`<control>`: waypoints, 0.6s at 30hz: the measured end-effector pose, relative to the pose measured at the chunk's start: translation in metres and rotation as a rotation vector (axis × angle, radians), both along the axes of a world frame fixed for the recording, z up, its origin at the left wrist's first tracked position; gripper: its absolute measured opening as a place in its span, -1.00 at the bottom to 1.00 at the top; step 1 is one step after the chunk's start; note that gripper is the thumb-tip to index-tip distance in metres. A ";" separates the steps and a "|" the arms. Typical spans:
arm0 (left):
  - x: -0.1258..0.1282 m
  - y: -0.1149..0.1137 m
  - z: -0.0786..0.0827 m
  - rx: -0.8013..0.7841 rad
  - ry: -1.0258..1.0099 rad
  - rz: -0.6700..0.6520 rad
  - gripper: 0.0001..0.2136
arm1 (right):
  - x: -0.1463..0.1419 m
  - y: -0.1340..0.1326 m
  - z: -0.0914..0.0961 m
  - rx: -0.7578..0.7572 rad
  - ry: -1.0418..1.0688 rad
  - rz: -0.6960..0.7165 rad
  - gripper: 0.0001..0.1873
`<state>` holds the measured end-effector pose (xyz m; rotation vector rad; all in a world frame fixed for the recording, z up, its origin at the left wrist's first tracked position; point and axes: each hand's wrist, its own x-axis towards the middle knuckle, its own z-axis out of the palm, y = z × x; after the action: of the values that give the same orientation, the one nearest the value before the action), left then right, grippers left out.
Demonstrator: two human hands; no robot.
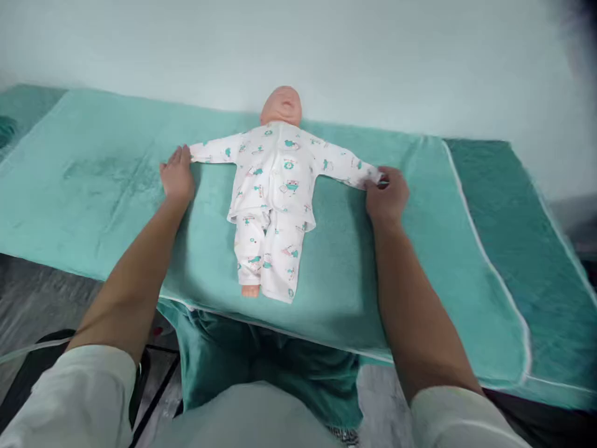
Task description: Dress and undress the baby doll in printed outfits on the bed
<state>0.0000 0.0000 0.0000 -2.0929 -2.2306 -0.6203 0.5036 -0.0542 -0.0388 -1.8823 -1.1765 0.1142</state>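
Observation:
A baby doll point(282, 106) lies on its back on a light teal towel point(93, 180), dressed in a white patterned sleepsuit point(273, 193) with both sleeves spread out sideways. My left hand point(177, 175) lies flat on the towel, fingers stretched, touching the end of the doll's sleeve on the left. My right hand point(386, 194) is curled, its fingers pinching the cuff of the sleeve on the right. One bare doll foot point(250, 290) sticks out of the trouser leg near the towel's front edge.
A darker teal blanket point(522, 211) with a white border lies under the towel and runs off to the right. A pale wall point(326, 56) stands close behind the doll's head. Dark teal cloth point(242, 361) hangs below the front edge, near my body.

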 end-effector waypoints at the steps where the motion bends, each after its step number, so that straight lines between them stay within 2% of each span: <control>1: 0.000 0.000 0.000 0.007 -0.002 0.039 -0.50 | 0.004 0.003 -0.002 0.014 0.017 -0.040 -0.51; 5: 0.003 -0.002 -0.003 0.020 -0.033 0.117 -0.51 | 0.011 0.007 -0.003 0.044 0.034 -0.111 -0.50; 8: 0.008 -0.005 -0.006 0.013 -0.114 0.096 -0.53 | -0.007 -0.014 0.010 0.087 -0.033 -0.036 -0.49; 10: 0.010 -0.008 -0.007 0.010 -0.197 0.099 -0.52 | -0.038 -0.048 0.025 0.199 -0.101 0.133 -0.53; 13: 0.010 -0.028 -0.008 0.079 -0.307 0.104 -0.44 | -0.106 -0.124 0.044 0.388 -0.126 0.493 -0.65; 16: 0.014 -0.082 -0.010 0.219 -0.454 0.024 -0.51 | -0.175 -0.202 0.048 0.371 -0.049 0.783 -0.70; 18: 0.026 -0.137 -0.013 0.268 -0.556 -0.014 -0.64 | -0.207 -0.238 0.042 0.353 -0.035 0.826 -0.69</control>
<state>0.0260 -0.1367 -0.0128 -1.9739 -2.1911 -1.5669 0.2962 -0.2918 0.0028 -1.0132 -1.8016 0.3019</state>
